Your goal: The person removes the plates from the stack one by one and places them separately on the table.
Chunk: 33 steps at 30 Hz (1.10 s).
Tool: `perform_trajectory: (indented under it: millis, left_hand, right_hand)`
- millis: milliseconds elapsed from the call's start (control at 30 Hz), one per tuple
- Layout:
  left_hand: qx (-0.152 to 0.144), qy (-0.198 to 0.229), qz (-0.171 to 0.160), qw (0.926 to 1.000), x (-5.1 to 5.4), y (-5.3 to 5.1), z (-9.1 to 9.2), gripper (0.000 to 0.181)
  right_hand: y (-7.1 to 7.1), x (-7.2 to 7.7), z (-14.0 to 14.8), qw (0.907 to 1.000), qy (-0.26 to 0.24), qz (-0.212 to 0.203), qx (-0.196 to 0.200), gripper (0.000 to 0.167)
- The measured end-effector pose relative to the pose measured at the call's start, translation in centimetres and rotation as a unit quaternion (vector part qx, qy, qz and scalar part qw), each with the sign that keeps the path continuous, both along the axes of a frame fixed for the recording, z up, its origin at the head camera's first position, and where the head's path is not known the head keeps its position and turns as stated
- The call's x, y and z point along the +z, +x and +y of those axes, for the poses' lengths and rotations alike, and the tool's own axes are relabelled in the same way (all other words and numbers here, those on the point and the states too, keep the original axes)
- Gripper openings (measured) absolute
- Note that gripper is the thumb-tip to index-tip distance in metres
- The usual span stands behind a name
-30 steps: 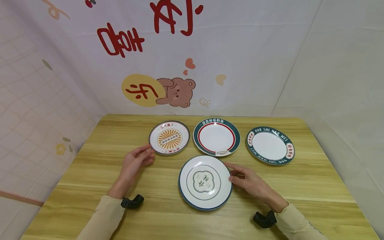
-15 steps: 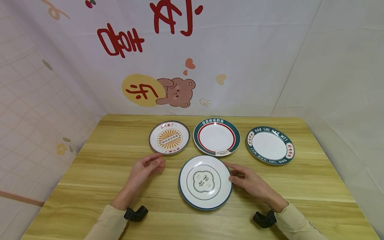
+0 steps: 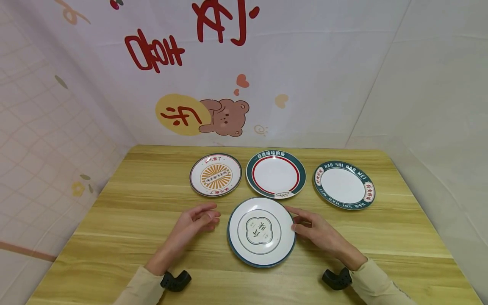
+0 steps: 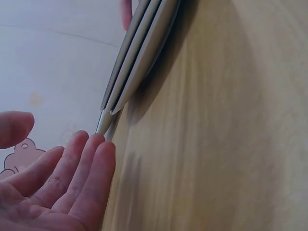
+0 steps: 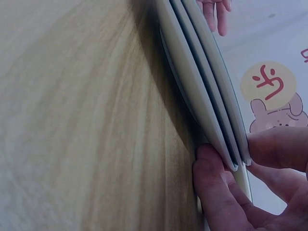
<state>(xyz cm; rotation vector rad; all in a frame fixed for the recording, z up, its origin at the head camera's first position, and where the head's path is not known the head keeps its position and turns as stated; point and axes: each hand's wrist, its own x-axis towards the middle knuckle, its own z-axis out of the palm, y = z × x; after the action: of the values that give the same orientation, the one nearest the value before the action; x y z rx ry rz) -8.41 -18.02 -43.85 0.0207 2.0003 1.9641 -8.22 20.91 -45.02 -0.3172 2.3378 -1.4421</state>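
Three stacked plates (image 3: 261,232) lie near us, our right hand (image 3: 317,229) pinching their right edge, our left hand (image 3: 190,226) apart at left, fingers loosely extended. Farther, left to right: sunburst plate (image 3: 215,175), red-ringed plate (image 3: 276,174), lettered plate (image 3: 344,185).

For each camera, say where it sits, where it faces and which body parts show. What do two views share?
Head: on the head, facing forward and down at the plate stack; left hand, right hand and sleeves show.
Left wrist: worn there, looking past that hand at the plate stack's edge.
Right wrist: worn there, looking at that hand gripping the plate stack's rim.
Wrist views share the plate stack, bear picture and both hands.
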Motion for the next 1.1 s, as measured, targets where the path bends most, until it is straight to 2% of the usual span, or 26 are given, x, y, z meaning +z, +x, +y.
perform_trajectory:
  millis: [267, 533, 800, 1100]
  left_hand:
    - [-0.048, 0.006, -0.015, 0.9987, -0.4, 0.9, 0.4, 0.058]
    - [-0.074, 0.028, -0.047, 0.9957, -0.6, 1.3, 0.9, 0.066]
    - [-0.079, 0.046, -0.071, 0.9932, -1.2, 1.4, 1.3, 0.064]
    - [-0.073, 0.055, -0.082, 0.9924, -1.3, 1.4, 1.5, 0.061]
  right_hand:
    - [0.0, 0.1, 0.0, 1.0, -0.003, 0.001, 0.0, 0.051]
    - [0.0, 0.1, 0.0, 1.0, -0.005, -0.004, -0.002, 0.052]
    - [0.1, 0.0, 0.1, 0.9996, -0.023, 0.002, 0.014, 0.052]
    - [0.0, 0.1, 0.2, 0.9997, -0.02, -0.011, 0.005, 0.05]
